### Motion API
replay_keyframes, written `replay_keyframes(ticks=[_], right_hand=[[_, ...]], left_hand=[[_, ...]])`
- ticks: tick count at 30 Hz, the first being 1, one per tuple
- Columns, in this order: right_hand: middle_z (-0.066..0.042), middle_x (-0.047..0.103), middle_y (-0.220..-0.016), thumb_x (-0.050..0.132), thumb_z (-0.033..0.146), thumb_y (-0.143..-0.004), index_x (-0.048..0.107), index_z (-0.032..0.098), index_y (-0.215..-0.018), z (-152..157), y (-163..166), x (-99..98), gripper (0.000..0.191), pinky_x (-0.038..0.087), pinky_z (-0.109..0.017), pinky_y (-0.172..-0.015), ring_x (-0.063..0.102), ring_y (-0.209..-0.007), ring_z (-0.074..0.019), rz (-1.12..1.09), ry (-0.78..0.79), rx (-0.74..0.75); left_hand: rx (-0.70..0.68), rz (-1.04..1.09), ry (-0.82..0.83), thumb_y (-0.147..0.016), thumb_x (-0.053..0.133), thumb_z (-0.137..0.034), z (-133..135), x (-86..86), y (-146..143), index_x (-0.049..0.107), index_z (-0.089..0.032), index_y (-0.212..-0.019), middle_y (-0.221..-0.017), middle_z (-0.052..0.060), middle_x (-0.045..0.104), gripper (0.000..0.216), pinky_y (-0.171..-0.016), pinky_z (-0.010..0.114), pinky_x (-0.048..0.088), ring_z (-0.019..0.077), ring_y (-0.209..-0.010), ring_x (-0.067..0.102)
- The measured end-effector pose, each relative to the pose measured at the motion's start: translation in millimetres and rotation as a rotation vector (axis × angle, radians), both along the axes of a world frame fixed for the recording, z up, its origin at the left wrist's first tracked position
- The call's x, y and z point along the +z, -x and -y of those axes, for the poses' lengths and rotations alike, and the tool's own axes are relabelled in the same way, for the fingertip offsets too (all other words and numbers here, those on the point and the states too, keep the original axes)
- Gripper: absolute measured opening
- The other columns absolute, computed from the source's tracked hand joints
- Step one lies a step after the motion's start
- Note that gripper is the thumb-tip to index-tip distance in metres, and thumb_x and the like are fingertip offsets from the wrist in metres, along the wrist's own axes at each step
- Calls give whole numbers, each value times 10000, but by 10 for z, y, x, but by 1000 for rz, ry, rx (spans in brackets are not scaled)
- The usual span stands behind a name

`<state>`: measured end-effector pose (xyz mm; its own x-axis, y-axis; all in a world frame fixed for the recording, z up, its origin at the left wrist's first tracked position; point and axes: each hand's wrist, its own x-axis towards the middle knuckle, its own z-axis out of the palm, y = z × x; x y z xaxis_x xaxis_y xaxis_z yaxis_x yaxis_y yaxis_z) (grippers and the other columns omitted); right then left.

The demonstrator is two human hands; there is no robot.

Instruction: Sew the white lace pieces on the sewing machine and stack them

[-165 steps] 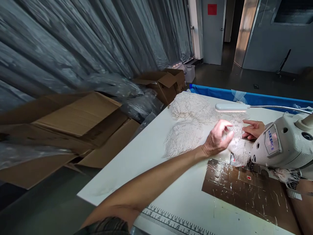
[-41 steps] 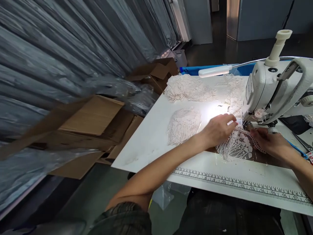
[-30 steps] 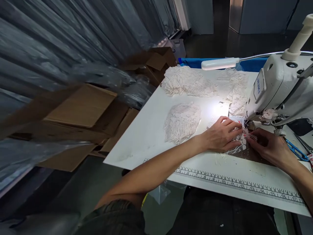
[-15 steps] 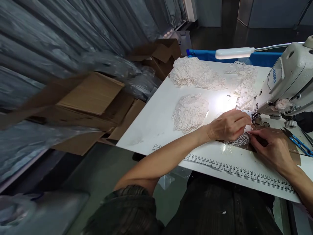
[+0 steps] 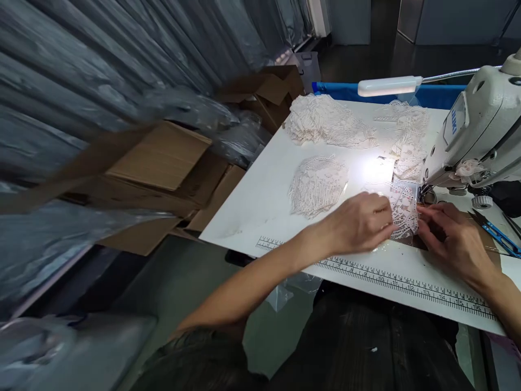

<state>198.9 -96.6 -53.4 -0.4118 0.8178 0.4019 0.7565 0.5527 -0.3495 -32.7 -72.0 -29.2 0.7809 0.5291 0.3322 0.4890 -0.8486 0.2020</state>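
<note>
A piece of white lace (image 5: 404,209) lies spread under the bright light beside the needle area of the sewing machine (image 5: 476,119). My left hand (image 5: 360,224), slightly blurred, is closed at the lace's left edge; what its fingertips pinch is hidden. Close below the presser foot (image 5: 424,191), my right hand (image 5: 453,239) pinches the lace's right edge between thumb and fingers. More lace (image 5: 409,144) lies behind the needle area. A lace stack (image 5: 318,185) rests left of my left hand, with a bigger lace pile (image 5: 328,120) farther back.
Blue thread snips (image 5: 502,239) lie right of my right hand. A white lamp (image 5: 389,86) hangs over the table's back. Printed ruler marks (image 5: 402,282) run along the front edge. Open cardboard boxes (image 5: 163,155) and clear plastic stand left of the white table (image 5: 244,217).
My left hand has moved left and slightly toward me, away from the presser foot. The lace, bunched between both hands before, now lies flatter and more exposed. My right hand stays near the needle.
</note>
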Motion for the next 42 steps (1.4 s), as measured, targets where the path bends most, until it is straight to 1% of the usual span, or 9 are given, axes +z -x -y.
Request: replay_keyframes(ticks=[3,7,12,16,21,27,31,37,42], right_hand=[[-137,625,-1143,430,222,-939,632,146,-1164,-4,60,-3,312,548,-423,-812,595,-1023,-277,95,-109,116],[-128,635,-1133,411,108,-893,620,139,-1162,10,156,-81,342,521,-487,-870,548,-1089,-307,199,-112,213],[-123,623,-1190,409,128,-895,621,156,-1179,2,114,-97,356,500,-503,-943,537,-1139,-292,124,-46,204],[-93,625,-1233,388,189,-908,650,187,-1160,-110,-75,43,364,531,-418,-922,603,-1099,-244,-31,41,113],[-78,710,-1039,368,245,-883,708,169,-1045,-237,-267,185,384,554,-321,-663,669,-691,-171,17,215,68],[-63,708,-887,391,223,-872,718,186,-1062,-275,-294,53,380,493,-277,-569,616,-606,-149,40,232,29],[-88,681,-905,433,249,-915,683,222,-1185,-267,-309,-107,370,504,-313,-646,624,-751,-200,84,117,80],[-134,638,-939,384,282,-968,651,201,-1250,-247,-309,-201,397,497,-328,-663,601,-795,-219,183,20,78],[-125,617,-956,393,263,-965,600,225,-1314,-222,-292,-207,407,484,-330,-677,590,-829,-220,204,-7,65]], left_hand=[[29,12,-78,-999,454,-328,406,-99,114,620,-61,-1018,-1007,134,673,315,-738,340,570,196,-887,638],[61,15,-91,-973,499,-409,853,-240,184,607,-49,-1074,-1142,173,662,389,-867,396,573,266,-1069,625],[-121,211,20,-952,544,-323,1139,-257,164,656,-125,-856,-993,62,729,246,-795,260,584,150,-886,676],[-144,284,4,-956,546,-302,871,-160,212,636,-130,-866,-1011,64,727,214,-685,246,578,113,-813,672],[-46,146,-227,-960,518,-164,187,-65,123,617,-112,-1023,-1025,87,704,128,-717,290,586,140,-867,667],[-267,-23,-112,-942,502,-142,-275,-173,-260,651,-107,-1017,-1036,110,678,171,-804,302,575,159,-890,649],[-319,70,22,-923,514,-153,-390,-262,-331,672,-101,-945,-961,97,677,167,-772,254,566,146,-873,637],[-203,276,111,-952,501,-200,-352,-350,-323,689,-127,-851,-877,61,700,226,-734,242,564,115,-798,642],[-146,309,36,-961,498,-197,-298,-374,-334,681,-140,-853,-894,52,707,220,-713,251,547,112,-812,650]])
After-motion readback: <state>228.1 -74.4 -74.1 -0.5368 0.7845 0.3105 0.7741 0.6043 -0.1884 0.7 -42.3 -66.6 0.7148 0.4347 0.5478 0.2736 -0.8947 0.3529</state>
